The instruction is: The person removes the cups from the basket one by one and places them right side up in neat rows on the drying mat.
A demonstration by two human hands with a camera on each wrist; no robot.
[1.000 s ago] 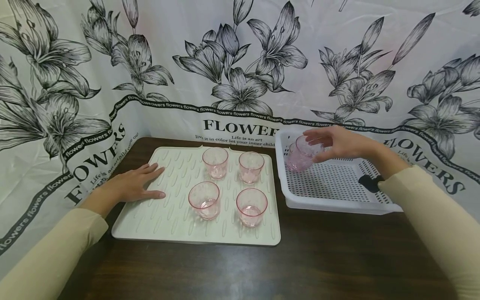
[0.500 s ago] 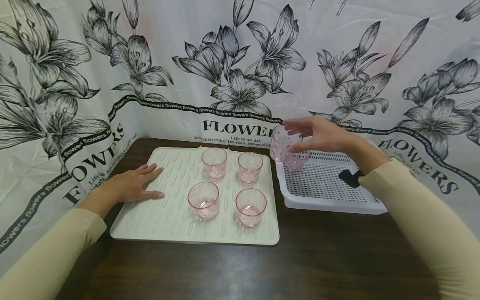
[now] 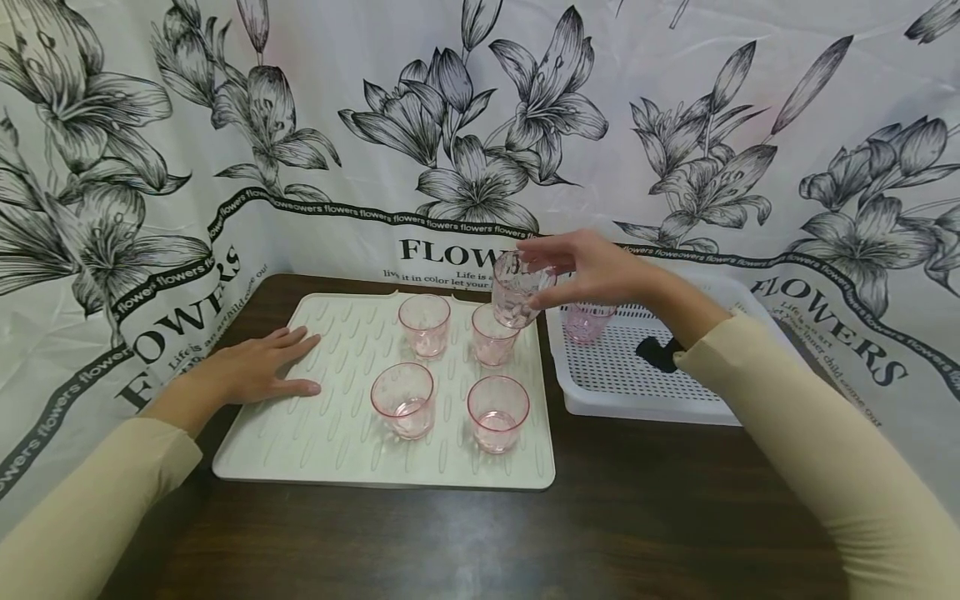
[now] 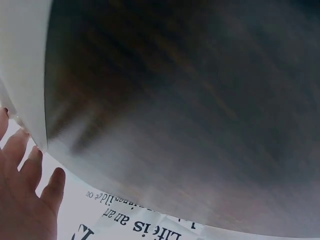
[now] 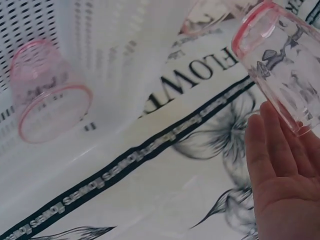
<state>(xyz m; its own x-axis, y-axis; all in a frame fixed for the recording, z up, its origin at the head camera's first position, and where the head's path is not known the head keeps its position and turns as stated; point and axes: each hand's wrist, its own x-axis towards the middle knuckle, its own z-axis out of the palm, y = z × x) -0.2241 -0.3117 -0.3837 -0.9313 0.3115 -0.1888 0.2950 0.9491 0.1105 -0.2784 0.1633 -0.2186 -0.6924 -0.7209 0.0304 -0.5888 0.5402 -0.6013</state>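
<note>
In the head view my left hand (image 3: 258, 367) lies with spread fingers on the left side of a cream drying mat (image 3: 277, 446). My right hand (image 3: 592, 271) grips a clear pink-tinted glass (image 3: 513, 292) between thumb and fingers, raised over the mat's back right corner. That glass overlaps the back right one (image 3: 491, 346) of several pink-rimmed glasses standing on the mat. In the right wrist view the held glass (image 5: 285, 65) is tilted against the fingers (image 5: 275, 150). The left wrist view catches the left fingers (image 4: 32, 162) at the mat's edge.
A white perforated basket (image 3: 645, 408) stands right of the mat, with another pink glass (image 3: 588, 325) in its back left part. Both mat and basket rest on a dark wood table (image 3: 450, 542). A flower-printed cloth (image 3: 480, 125) hangs behind and at the sides.
My right hand has lifted the glass out of the basket and carried it left to over the mat. The left hand keeps its place on the mat.
</note>
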